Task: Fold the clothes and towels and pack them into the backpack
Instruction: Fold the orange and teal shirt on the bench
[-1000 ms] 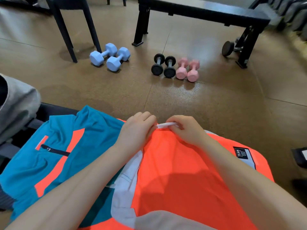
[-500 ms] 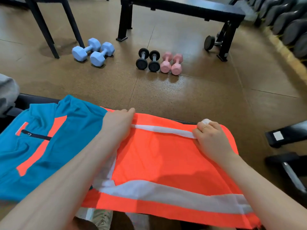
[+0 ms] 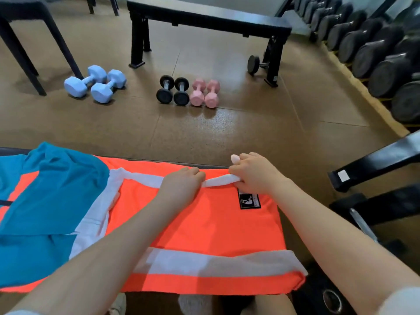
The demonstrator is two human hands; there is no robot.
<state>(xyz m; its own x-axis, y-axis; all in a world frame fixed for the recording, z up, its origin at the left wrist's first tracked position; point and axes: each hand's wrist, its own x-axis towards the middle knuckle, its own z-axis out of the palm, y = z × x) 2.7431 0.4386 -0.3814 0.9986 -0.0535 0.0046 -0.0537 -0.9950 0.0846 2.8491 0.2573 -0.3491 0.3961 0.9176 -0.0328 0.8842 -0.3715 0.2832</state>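
The orange towel (image 3: pixel 204 223) lies flat on the dark surface (image 3: pixel 13 150), right of a blue jacket (image 3: pixel 45 201). It looks soft, light and floppy, so it is best held by its far white edge. The left hand (image 3: pixel 181 187) and right hand (image 3: pixel 254 173) both pinch that edge, close together.

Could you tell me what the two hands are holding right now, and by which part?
Both hold the orange towel by the white stripe along its far edge: the left hand near the middle, the right hand near the far right corner.
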